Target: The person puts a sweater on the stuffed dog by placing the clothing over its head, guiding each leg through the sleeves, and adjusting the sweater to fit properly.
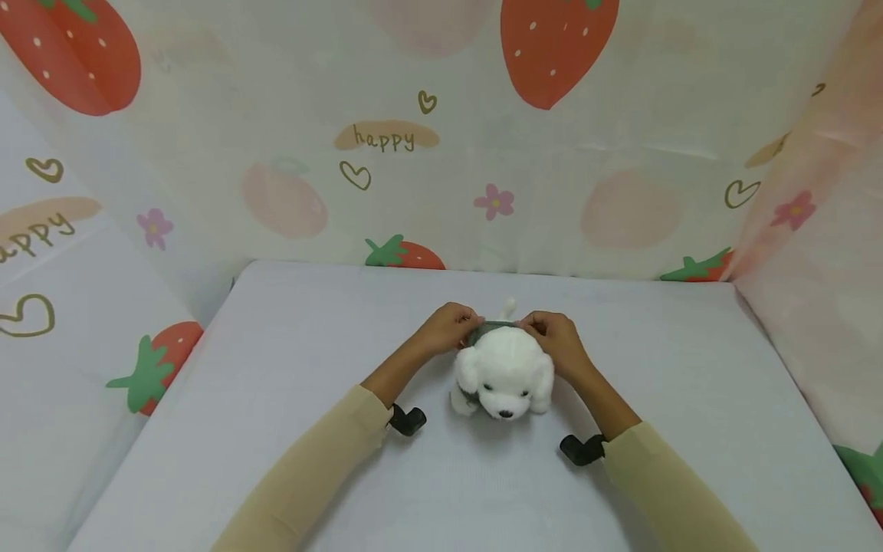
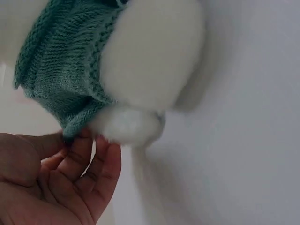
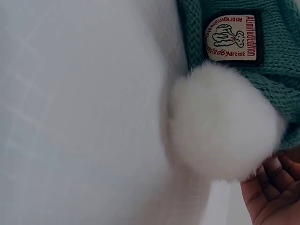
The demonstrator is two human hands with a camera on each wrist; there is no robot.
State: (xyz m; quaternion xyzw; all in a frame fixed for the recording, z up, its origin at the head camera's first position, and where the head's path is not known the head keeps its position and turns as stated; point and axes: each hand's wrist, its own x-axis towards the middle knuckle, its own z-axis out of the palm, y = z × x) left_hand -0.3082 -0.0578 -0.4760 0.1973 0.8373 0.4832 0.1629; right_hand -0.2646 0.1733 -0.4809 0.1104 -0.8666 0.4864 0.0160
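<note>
A white plush dog [image 1: 507,368] stands on the table, its face with dark eyes and nose toward me. Around its body is a green knitted sweater [image 2: 70,61], with a sewn patch [image 3: 232,40] visible in the right wrist view. My left hand [image 1: 451,326] pinches the sweater's edge between thumb and fingers on one side of the dog's back. On the other side, my right hand [image 1: 555,333] grips the same edge, which is drawn taut between both hands behind the head. The right fingertips are partly hidden by the knit and white fur.
The table [image 1: 310,330] has a white cover. Behind it hangs a cloth backdrop [image 1: 538,161] printed with strawberries, hearts and flowers, and similar cloth hangs at both sides. A black wrist device [image 1: 408,420] sits at the left cuff, another black device [image 1: 581,450] at the right.
</note>
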